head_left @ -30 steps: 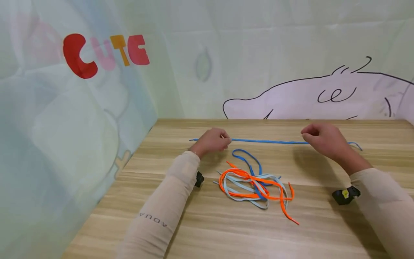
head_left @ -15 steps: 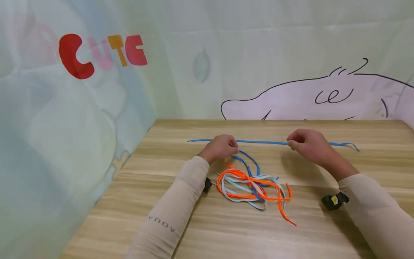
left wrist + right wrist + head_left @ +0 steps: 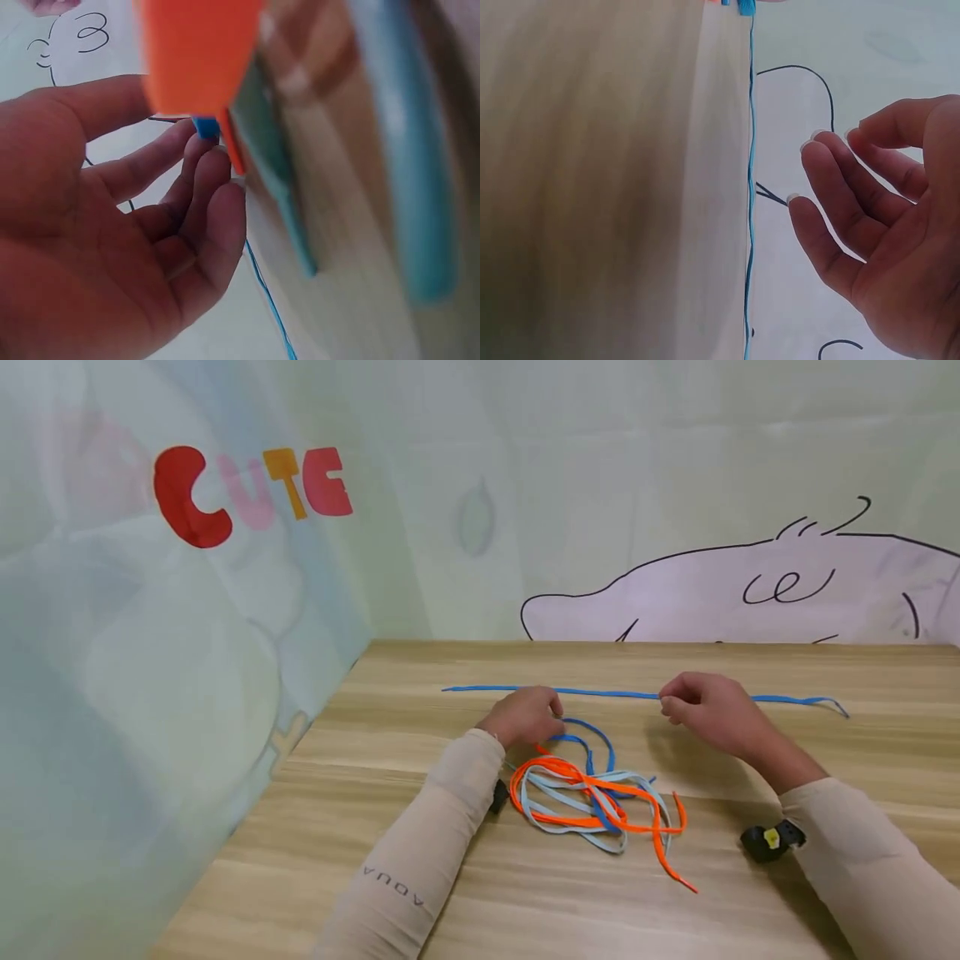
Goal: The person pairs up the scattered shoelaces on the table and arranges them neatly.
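My left hand (image 3: 527,717) reaches down at the upper left of a pile of flat shoelaces, its fingertips right at the looped blue shoelace (image 3: 606,745). The left wrist view has its fingers (image 3: 215,184) loosely bent near a small piece of blue lace (image 3: 205,126); a blurred orange lace (image 3: 199,52) covers the thumb tip, so I cannot tell whether the lace is pinched. Above a second blue shoelace (image 3: 611,694), stretched nearly straight across the table's far part, hovers my right hand (image 3: 712,710). Its fingers are loosely bent, holding nothing in the right wrist view.
The pile also holds an orange shoelace (image 3: 660,852) and pale blue shoelaces (image 3: 600,842), overlapping one another. They lie on a wood-grain table (image 3: 337,860). A printed cloth backdrop (image 3: 420,543) rises behind the table and along its left side.
My left hand has moved from the straight blue shoelace down and right to the pile's blue loop. My right hand has shifted left and slightly nearer. The straight lace stays laid out.
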The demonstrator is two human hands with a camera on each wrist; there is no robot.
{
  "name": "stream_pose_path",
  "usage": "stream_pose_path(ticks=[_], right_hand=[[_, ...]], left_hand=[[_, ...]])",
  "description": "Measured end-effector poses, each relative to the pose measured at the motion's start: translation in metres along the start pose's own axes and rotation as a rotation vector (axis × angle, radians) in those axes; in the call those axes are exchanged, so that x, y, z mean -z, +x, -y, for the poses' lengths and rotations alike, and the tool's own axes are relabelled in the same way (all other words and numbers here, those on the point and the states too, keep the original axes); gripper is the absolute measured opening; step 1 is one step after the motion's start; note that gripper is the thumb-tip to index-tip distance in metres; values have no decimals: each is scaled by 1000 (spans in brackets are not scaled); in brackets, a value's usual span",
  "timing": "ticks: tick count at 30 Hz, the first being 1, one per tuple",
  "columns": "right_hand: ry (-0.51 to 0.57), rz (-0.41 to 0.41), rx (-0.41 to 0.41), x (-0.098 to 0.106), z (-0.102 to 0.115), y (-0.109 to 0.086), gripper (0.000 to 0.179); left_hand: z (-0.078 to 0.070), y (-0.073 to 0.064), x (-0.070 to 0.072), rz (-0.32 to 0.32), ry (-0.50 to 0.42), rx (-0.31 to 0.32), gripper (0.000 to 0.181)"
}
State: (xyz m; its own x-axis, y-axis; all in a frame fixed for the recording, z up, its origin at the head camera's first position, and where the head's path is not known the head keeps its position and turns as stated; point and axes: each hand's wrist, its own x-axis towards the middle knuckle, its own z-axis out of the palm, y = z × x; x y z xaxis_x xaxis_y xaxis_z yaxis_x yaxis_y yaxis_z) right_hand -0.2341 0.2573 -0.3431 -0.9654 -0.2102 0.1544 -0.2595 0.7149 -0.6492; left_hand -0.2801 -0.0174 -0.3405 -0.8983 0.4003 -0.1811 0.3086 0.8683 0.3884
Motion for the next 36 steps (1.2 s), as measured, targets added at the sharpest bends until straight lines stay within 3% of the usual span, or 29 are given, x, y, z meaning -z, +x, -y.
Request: stream_pose_path(ticks=[5,11,20,23,28,36], right_hand=[[24,-2,13,-2,-1,-1,19],[65,16,9,-5,-3,-2,21],[70,13,24,-5,-1,-2,22],[76,27,21,-6,1,-1,21],[84,50,39,-9,5,0,20],[65,47,30,-10,7,-1,19]], left_hand=[[-4,0,-3,-5,33,12,5],[-4,-3,-4,22,19,5,17],[-9,-8,-4,-21,-24,-20,12],[-12,-10,-3,-40,-77,-19,9],[-17,-14,-2,-93,-161,-60,5],[-27,-15,3,-133,-166,-137,5]])
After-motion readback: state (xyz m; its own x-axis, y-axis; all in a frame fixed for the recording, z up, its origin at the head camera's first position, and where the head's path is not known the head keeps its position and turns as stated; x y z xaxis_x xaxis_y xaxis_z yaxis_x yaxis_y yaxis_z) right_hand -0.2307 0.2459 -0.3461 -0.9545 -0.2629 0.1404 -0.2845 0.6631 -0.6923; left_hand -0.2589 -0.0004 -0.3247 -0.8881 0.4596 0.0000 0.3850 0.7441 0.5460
